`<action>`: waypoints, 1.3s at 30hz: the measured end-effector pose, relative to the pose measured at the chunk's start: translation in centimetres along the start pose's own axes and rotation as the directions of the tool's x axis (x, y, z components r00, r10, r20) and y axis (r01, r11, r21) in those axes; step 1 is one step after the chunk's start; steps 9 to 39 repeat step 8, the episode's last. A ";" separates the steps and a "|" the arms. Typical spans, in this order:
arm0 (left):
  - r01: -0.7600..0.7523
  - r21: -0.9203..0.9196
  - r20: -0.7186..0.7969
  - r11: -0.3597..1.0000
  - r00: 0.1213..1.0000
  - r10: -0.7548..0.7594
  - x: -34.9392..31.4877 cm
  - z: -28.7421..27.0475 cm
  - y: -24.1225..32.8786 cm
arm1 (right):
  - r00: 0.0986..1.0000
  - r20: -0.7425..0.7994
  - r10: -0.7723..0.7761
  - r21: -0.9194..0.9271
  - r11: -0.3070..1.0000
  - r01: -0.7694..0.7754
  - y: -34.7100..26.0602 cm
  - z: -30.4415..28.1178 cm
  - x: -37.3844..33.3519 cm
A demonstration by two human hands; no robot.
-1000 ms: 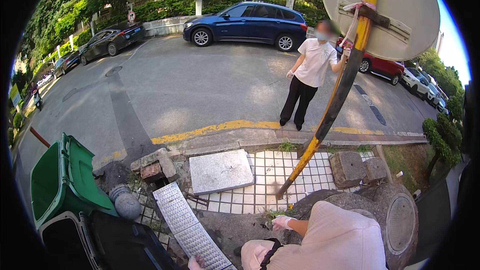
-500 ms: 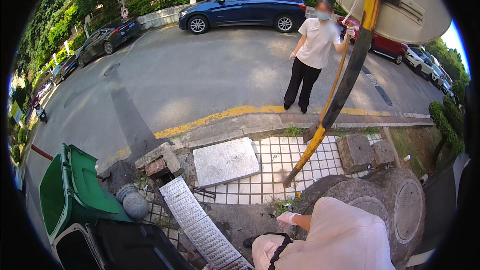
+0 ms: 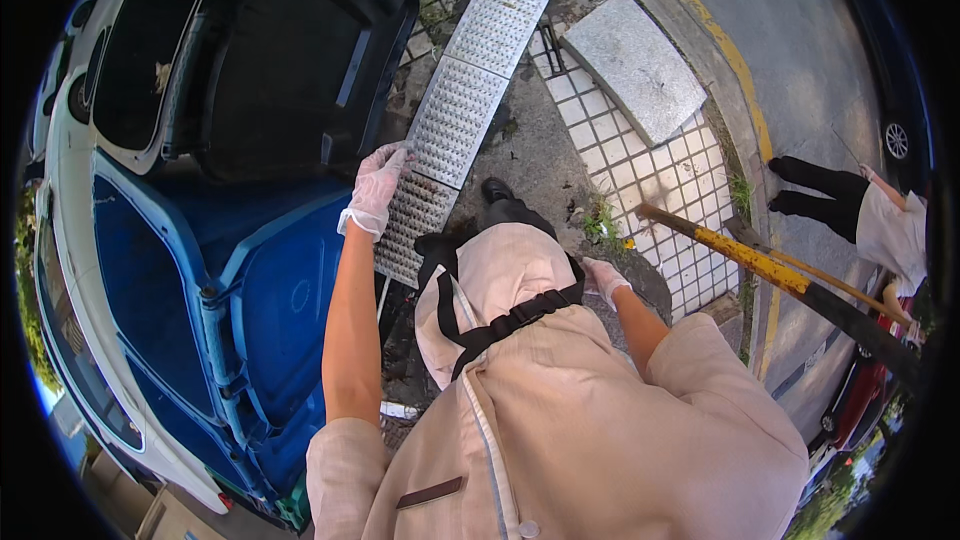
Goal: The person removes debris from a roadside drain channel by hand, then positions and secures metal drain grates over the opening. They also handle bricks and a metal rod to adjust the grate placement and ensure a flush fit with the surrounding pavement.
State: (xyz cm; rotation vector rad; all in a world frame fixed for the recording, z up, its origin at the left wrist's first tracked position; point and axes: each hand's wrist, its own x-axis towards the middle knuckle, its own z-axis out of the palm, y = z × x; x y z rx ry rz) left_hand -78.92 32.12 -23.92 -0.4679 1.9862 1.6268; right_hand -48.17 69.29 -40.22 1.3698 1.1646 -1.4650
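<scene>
My left hand [image 3: 376, 188], in a thin clear glove, is held out over the edge of the studded metal drain cover [image 3: 462, 105]. Its fingers are curled closed; whatever they hold, if anything, is hidden. Beside my hip hangs my right hand [image 3: 604, 280], gloved likewise. It is partly behind my clothing, its fingers loosely stretched out and nothing visible in them. The drain cover runs as a strip of metal panels from the broken stones down past my feet. A black shoe [image 3: 495, 190] of mine stands beside it.
Black [image 3: 290, 70] and blue wheeled bins [image 3: 285, 310] crowd my left. A pale stone slab [image 3: 640, 65] lies on white tiles [image 3: 620, 155]. A yellow-black pole [image 3: 750, 262] leans at my right. Another person [image 3: 885, 225] stands on the road beyond the kerb, holding a stick.
My view has tipped down and turned left, so the bins, drain cover and my body fill more of it. My left hand has risen beside the drain cover; my right stays low.
</scene>
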 end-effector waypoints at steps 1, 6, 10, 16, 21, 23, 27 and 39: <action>0.016 -0.053 -0.069 0.998 0.997 -0.020 -0.9 -1.4 -1.0 | 0.999 0.050 0.021 -0.065 0.998 -0.018 0.2 0.3 0.4; 0.293 -0.197 -0.321 0.936 0.883 -0.344 -5.3 -6.3 -12.1 | 1.000 -0.006 -0.017 -0.028 0.999 0.017 -0.6 -0.9 1.9; 0.356 -0.189 -0.292 0.915 0.869 -0.398 -5.3 -6.0 -15.2 | 0.999 -0.029 -0.043 -0.081 0.996 0.041 -2.8 -1.9 1.4; 0.356 -0.189 -0.292 0.915 0.869 -0.398 -5.3 -6.0 -15.2 | 0.999 -0.029 -0.043 -0.081 0.996 0.041 -2.8 -1.9 1.4; 0.356 -0.189 -0.292 0.915 0.869 -0.398 -5.3 -6.0 -15.2 | 0.999 -0.029 -0.043 -0.081 0.996 0.041 -2.8 -1.9 1.4; 0.356 -0.189 -0.292 0.915 0.869 -0.398 -5.3 -6.0 -15.2 | 0.999 -0.029 -0.043 -0.081 0.996 0.041 -2.8 -1.9 1.4; 0.356 -0.189 -0.292 0.915 0.869 -0.398 -5.3 -6.0 -15.2 | 0.999 -0.029 -0.043 -0.081 0.996 0.041 -2.8 -1.9 1.4; 0.356 -0.189 -0.292 0.915 0.869 -0.398 -5.3 -6.0 -15.2 | 0.999 -0.029 -0.043 -0.081 0.996 0.041 -2.8 -1.9 1.4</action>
